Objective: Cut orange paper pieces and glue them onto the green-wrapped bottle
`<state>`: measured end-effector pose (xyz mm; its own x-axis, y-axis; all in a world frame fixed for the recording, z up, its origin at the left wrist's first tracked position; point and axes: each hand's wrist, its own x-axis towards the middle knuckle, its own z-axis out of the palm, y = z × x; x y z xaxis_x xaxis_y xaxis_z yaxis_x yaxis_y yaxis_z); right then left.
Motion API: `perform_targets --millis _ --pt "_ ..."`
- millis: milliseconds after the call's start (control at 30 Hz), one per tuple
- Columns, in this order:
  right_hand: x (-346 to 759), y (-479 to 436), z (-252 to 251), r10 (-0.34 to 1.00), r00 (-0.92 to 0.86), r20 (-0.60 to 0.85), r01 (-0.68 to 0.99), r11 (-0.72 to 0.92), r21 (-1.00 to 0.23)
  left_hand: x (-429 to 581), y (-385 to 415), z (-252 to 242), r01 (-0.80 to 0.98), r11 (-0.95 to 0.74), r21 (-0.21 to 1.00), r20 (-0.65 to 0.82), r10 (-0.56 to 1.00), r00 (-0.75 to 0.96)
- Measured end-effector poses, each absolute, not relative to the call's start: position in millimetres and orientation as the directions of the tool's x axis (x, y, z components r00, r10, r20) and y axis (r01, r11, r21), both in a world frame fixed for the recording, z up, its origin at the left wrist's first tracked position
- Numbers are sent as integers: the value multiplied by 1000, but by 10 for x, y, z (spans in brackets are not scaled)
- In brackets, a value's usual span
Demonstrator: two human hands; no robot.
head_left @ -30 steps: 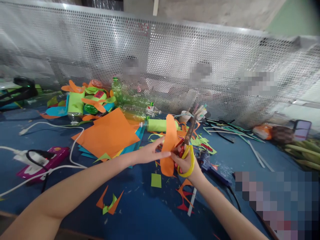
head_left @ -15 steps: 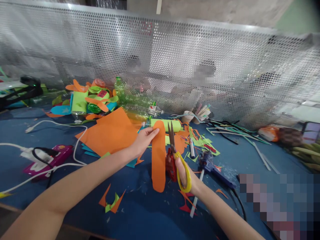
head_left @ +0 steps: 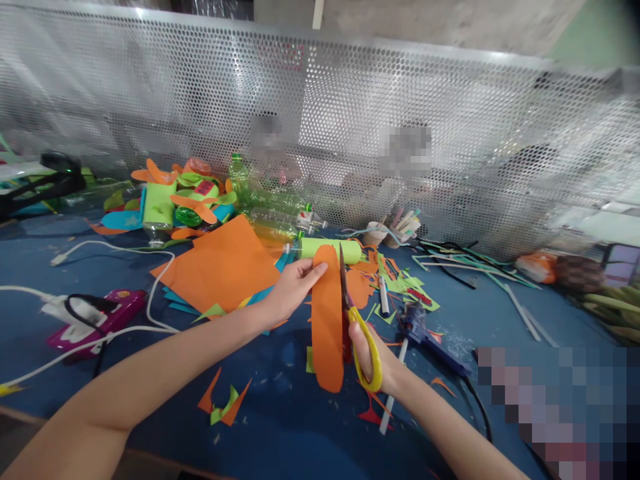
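Between thumb and fingers, my left hand [head_left: 294,288] pinches the upper left edge of a long orange paper strip [head_left: 327,327] with rounded ends. My right hand [head_left: 374,357] grips yellow-handled scissors [head_left: 371,385], with a thumb through one handle loop. The scissor blades point away from me, nearly closed, along the strip's upper right edge; whether they touch the paper I cannot tell. A red object behind the strip is mostly hidden. Beyond my hands lies a bottle wrapped in light green paper [head_left: 337,251].
Orange sheets [head_left: 225,267] lie left of my hands, with paper-covered bottles [head_left: 159,203] behind. A blue glue gun [head_left: 435,343] and paper scraps [head_left: 410,287] lie right. A magenta power strip [head_left: 113,320] with white cables sits left. A perforated metal panel [head_left: 330,120] stands across the back.
My left hand and the orange strip have shifted slightly right, towards the scissors. The scissor blades have closed from a small gap. A green scrap now shows beside the strip's lower left edge.
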<state>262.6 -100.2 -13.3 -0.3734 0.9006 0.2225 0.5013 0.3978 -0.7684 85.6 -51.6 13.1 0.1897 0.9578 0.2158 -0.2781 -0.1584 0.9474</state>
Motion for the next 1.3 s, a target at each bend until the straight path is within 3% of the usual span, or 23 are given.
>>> perform_targets --millis 1300 --pt "2539 -993 -103 934 -270 235 504 346 -792 907 -558 85 -251 -202 947 241 961 135"
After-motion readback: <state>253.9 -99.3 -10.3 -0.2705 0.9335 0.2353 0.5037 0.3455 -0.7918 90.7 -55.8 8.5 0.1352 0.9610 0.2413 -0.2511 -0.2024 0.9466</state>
